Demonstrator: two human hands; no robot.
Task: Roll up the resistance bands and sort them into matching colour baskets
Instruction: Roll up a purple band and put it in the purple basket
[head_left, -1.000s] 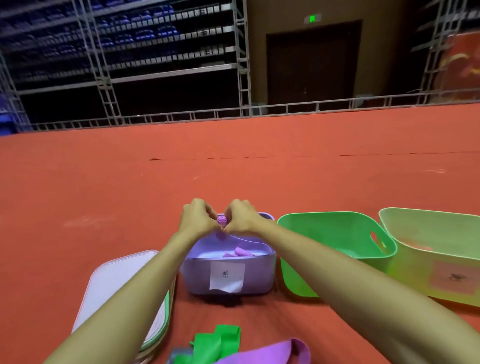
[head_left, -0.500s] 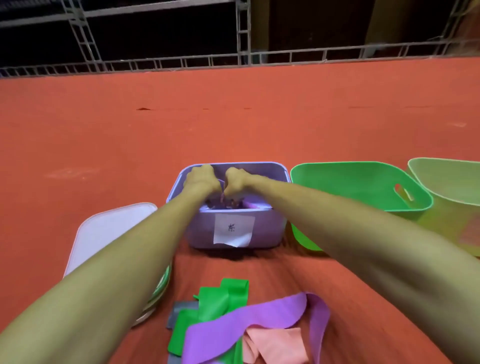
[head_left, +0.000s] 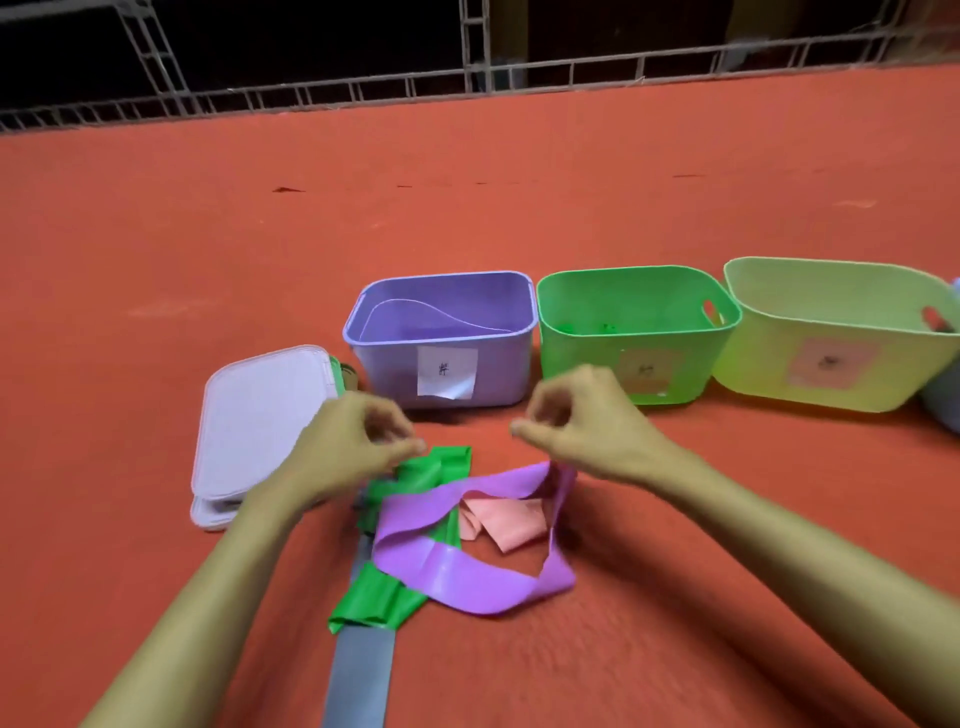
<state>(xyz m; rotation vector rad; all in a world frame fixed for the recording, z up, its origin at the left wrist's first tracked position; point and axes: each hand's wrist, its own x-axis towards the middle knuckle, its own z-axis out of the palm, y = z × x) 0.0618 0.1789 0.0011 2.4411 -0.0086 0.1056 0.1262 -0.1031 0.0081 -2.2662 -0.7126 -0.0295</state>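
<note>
A purple band (head_left: 467, 577) lies unrolled in a loop on the red floor, over a green band (head_left: 374, 597), a pink band (head_left: 498, 525) and a grey band (head_left: 358, 675). My left hand (head_left: 358, 436) hovers over the green band's far end, fingers loosely curled and holding nothing. My right hand (head_left: 582, 421) hovers over the far edge of the purple loop, also curled and holding nothing. Just beyond stand the purple basket (head_left: 441, 338), the green basket (head_left: 582, 358) and the yellow-green basket (head_left: 753, 364), each with a paper label on its front.
Flat lilac lids (head_left: 254, 415) are stacked left of the purple basket. A grey container (head_left: 943, 405) shows at the right edge. Red carpet stretches ahead to a metal truss rail (head_left: 467, 78).
Both hands came out of the purple basket and drew back over the band pile. The purple roll they held is no longer in them. The view tilted down.
</note>
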